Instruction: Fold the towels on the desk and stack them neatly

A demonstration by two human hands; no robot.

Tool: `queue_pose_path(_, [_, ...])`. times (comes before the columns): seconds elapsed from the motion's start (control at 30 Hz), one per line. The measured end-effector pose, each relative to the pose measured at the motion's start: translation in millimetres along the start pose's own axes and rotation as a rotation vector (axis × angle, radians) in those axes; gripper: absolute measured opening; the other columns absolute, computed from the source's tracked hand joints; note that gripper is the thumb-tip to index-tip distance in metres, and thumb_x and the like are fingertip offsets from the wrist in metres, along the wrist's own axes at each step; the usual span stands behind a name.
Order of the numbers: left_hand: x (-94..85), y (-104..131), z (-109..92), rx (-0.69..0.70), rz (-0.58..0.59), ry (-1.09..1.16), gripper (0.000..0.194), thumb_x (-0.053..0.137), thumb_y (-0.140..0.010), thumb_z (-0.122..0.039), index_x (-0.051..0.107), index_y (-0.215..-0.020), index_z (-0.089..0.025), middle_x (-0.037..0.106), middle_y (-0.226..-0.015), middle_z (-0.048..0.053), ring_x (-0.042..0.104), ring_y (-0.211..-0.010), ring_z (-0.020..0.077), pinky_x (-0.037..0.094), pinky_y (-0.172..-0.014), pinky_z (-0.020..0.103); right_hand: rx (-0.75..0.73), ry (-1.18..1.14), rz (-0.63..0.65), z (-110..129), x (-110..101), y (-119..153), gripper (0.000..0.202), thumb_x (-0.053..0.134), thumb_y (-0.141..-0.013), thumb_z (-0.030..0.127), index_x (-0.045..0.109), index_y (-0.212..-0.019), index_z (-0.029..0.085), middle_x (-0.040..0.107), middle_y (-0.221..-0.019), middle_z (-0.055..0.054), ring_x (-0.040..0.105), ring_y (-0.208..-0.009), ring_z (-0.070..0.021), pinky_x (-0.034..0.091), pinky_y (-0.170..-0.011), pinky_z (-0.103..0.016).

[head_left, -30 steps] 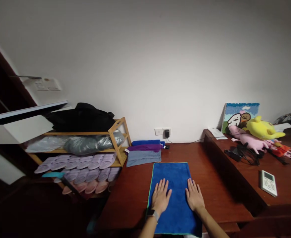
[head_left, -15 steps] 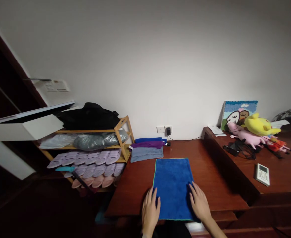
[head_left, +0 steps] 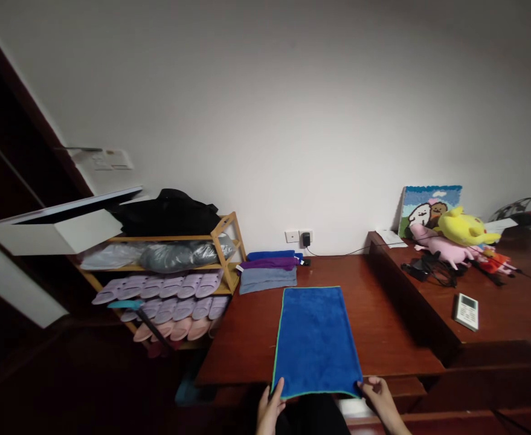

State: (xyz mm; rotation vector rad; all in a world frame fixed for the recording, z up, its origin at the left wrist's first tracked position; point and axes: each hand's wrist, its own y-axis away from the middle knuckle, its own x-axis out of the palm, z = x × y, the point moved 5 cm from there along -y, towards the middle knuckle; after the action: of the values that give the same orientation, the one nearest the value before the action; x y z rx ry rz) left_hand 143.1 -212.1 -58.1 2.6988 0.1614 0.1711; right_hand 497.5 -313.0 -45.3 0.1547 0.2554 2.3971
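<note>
A blue towel (head_left: 315, 338) with green edging lies spread on the reddish-brown wooden table (head_left: 229, 350). Its near edge reaches the front of the tabletop. My left hand (head_left: 269, 408) pinches the near left corner between thumb and fingers. At the near right corner, my right hand (head_left: 378, 396) grips the towel with its fingertips. Beyond the far edge, folded cloths lie stacked by the wall: a grey one (head_left: 267, 280), a purple one (head_left: 269, 264) and a blue one (head_left: 269, 255).
On the left stands a wooden rack (head_left: 229, 254) with several slippers (head_left: 183, 308) and a black bag (head_left: 165, 211) on top. The raised surface at right holds plush toys (head_left: 464, 226), a white remote-like device (head_left: 467, 311) and a black cable (head_left: 441, 275). A plug (head_left: 306, 239) sits in the wall socket.
Both hands have slid from the towel's sides to its near corners and closed on them. The view has shifted slightly to the right.
</note>
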Motion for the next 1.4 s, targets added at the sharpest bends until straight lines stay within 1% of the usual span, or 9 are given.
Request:
queue_pose_path(0.23, [-10.0, 21, -4, 0.035, -0.036, 0.009, 0.078, 0.086, -0.039, -0.076, 0.075, -0.085, -0.015, 0.067, -0.068, 0.000, 0.070, -0.071, 0.0208, 0.057, -0.069, 0.030, 0.054, 0.016, 0.054, 5, 1, 8, 0.064, 0.080, -0.036, 0.072, 0.051, -0.072, 0.027, 0.058, -0.054, 0.005, 0.056, -0.049, -0.0188, 0.045, -0.050, -0.032])
queue_pose_path(0.37, [-24.1, 18, -5, 0.086, -0.056, -0.111, 0.079, 0.078, -0.044, -0.082, 0.074, -0.088, -0.017, 0.073, -0.079, 0.007, 0.073, -0.081, 0.0290, 0.059, -0.073, 0.039, -0.057, 0.304, 0.109, 14, -13, 6, 0.047, 0.070, -0.054, 0.068, 0.051, -0.071, 0.029, 0.065, -0.062, 0.000, 0.065, -0.061, -0.0244, 0.052, -0.062, -0.037])
queue_pose_path(0.5, [-38.1, 20, -29, 0.444, -0.293, -0.434, 0.064, 0.058, -0.066, -0.084, 0.072, -0.087, -0.024, 0.074, -0.093, 0.013, 0.071, -0.094, 0.0363, 0.058, -0.089, 0.053, -0.301, 0.675, 0.140, 39, -14, 4, 0.034, 0.050, -0.083, 0.059, 0.065, -0.084, 0.028, 0.075, -0.092, -0.008, 0.072, -0.091, -0.0283, 0.054, -0.088, -0.040])
queue_pose_path(0.6, [11.0, 37, -56, 0.750, -0.202, -0.720, 0.046, 0.042, -0.092, -0.062, 0.074, -0.095, -0.029, 0.074, -0.107, 0.013, 0.068, -0.108, 0.0339, 0.053, -0.101, 0.052, -0.509, 0.841, 0.201, 65, 18, 6, 0.051, 0.036, -0.095, 0.052, 0.069, -0.122, 0.023, 0.070, -0.130, -0.012, 0.062, -0.125, -0.0271, 0.044, -0.111, -0.039])
queue_pose_path(0.7, [106.0, 57, -75, 0.933, 0.149, -0.963, 0.047, 0.031, -0.102, -0.041, 0.070, -0.125, -0.029, 0.068, -0.135, 0.008, 0.059, -0.130, 0.0272, 0.047, -0.112, 0.046, -0.560, 1.060, 0.250, 78, 60, -1, 0.065, 0.026, -0.100, 0.049, 0.048, -0.152, 0.018, 0.045, -0.160, -0.008, 0.037, -0.150, -0.0254, 0.026, -0.125, -0.044])
queue_pose_path(0.87, [208.8, 59, -76, 1.071, 0.455, -1.229, 0.056, 0.028, -0.105, -0.042, 0.035, -0.159, -0.027, 0.042, -0.163, 0.004, 0.036, -0.152, 0.0261, 0.030, -0.125, 0.053, -0.495, 1.342, 0.328, 62, 90, -23, 0.061, 0.025, -0.100, 0.038, 0.039, -0.157, 0.022, 0.024, -0.169, -0.002, 0.016, -0.157, -0.0252, 0.014, -0.128, -0.049])
queue_pose_path(0.97, [190.5, 37, -65, 1.026, 0.388, -1.292, 0.058, 0.029, -0.105, -0.048, 0.032, -0.160, -0.029, 0.039, -0.165, 0.004, 0.033, -0.153, 0.0274, 0.029, -0.126, 0.054, -0.488, 1.348, 0.297, 52, 88, -30, 0.063, 0.023, -0.101, 0.043, 0.033, -0.159, 0.021, 0.021, -0.169, -0.001, 0.015, -0.157, -0.0247, 0.014, -0.128, -0.048])
queue_pose_path(1.23, [40.0, -11, -61, 0.815, -0.051, -1.355, 0.060, 0.034, -0.102, -0.050, 0.042, -0.156, -0.024, 0.037, -0.165, 0.004, 0.032, -0.153, 0.0289, 0.028, -0.126, 0.054, -0.423, 1.337, 0.269, 56, 88, -28, 0.067, 0.019, -0.102, 0.049, 0.025, -0.162, 0.019, 0.021, -0.169, 0.000, 0.015, -0.157, -0.0233, 0.013, -0.129, -0.045])
queue_pose_path(1.4, [16.2, -33, -81, 0.832, -0.150, -1.290, 0.057, 0.033, -0.102, -0.045, 0.051, -0.150, -0.020, 0.048, -0.159, 0.007, 0.039, -0.150, 0.0283, 0.033, -0.124, 0.051, -0.427, 1.340, 0.217, 64, 90, -47, 0.067, 0.017, -0.102, 0.053, 0.033, -0.160, 0.023, 0.028, -0.168, 0.000, 0.021, -0.156, -0.0252, 0.017, -0.127, -0.048])
